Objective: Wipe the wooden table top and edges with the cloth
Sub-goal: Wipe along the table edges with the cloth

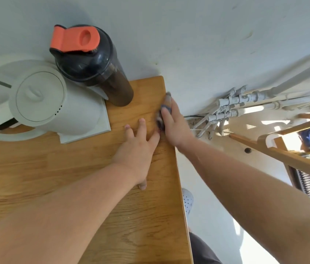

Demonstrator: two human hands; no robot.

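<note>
With the right hand (175, 128) pinching the cloth (164, 111) on the bench (150, 216) edge and the left hand (137, 149) spread flat, a long stroke might knock the bottle (97, 67).

Single head view, wide-angle, looking steeply down from above the wooden table (74, 178) near its right edge, facing the wall (188, 35); close in, both forearms enter from the bottom of frame; floor and pipes (245, 103) visible past the table edge at right, edges curved by lens
</note>
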